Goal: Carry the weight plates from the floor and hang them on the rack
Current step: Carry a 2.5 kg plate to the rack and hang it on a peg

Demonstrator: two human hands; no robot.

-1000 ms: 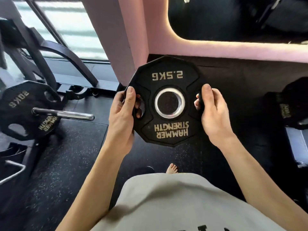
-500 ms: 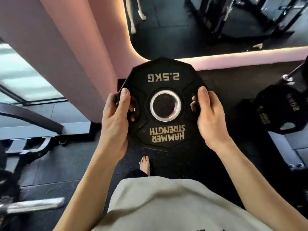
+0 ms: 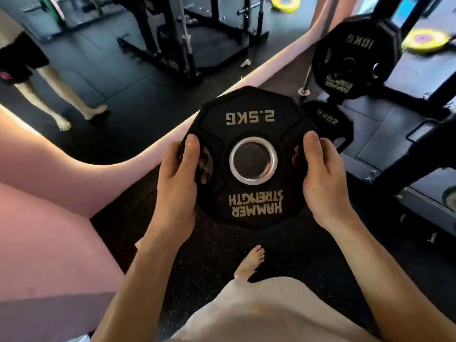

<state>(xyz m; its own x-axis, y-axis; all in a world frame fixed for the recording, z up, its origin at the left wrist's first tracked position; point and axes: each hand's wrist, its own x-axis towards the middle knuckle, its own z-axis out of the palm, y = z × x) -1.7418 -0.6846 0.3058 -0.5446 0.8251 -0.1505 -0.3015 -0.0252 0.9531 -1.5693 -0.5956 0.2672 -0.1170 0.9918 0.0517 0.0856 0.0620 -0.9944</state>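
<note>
weight plate (image 3: 249, 134), black and marked 2.5kg, hangs in the air at chest height, with the left hand (image 3: 176, 191) and right hand (image 3: 324, 186) curling their fingers (image 3: 192, 150) through its side slots. below lies dark speckled rubber floor (image 3: 204, 262). right, the rack (image 3: 414, 99) carries a 10kg plate (image 3: 355, 58); a pink wall (image 3: 49, 218) stands left.

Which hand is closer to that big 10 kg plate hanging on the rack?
Right. The right hand grips the 2.5 kg plate's edge on the 10 kg plate's side; the left hand grips the opposite edge.
</note>
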